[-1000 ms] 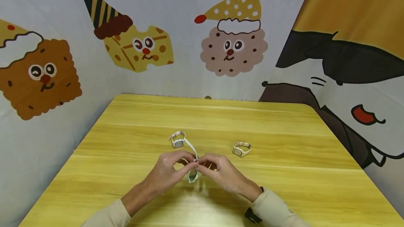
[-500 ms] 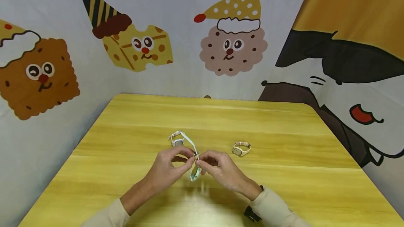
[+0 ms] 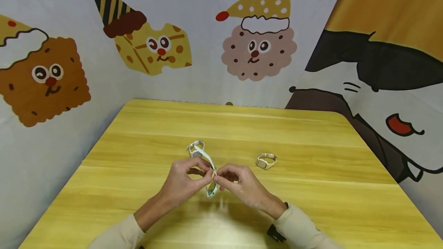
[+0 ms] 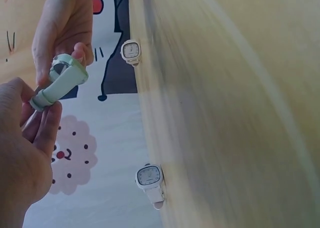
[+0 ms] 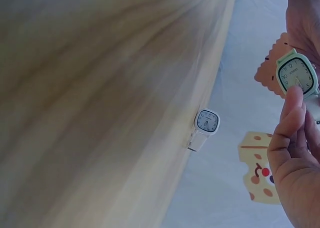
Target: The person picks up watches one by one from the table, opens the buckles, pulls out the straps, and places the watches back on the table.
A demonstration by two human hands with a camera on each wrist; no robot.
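A mint-green wristwatch [image 3: 212, 192] hangs between my hands, above the table. My left hand [image 3: 185, 180] pinches its strap near the buckle with thumb and fingers; the left wrist view shows the strap [image 4: 62, 86] looped there. The strap's free end [image 3: 204, 153] sticks up, leaning left. From the other side, my right hand [image 3: 243, 185] pinches the strap between thumb and forefinger. In the right wrist view the watch's dial [image 5: 296, 74] faces the camera, with a right fingertip at its lower edge. The buckle itself is mostly hidden by fingers.
Behind the hands, a whitish watch [image 4: 149, 176] with its strap looped stands on the wooden table [image 3: 311, 145]. A cream watch [image 3: 266, 161] stands farther right. Cartoon-printed cloth [image 3: 204, 87] rises along the table's back and sides.
My fingertips have moved slightly apart, from touching at the buckle. More of the strap's end now shows above them, leaning farther left over the whitish watch. The watch case has turned.
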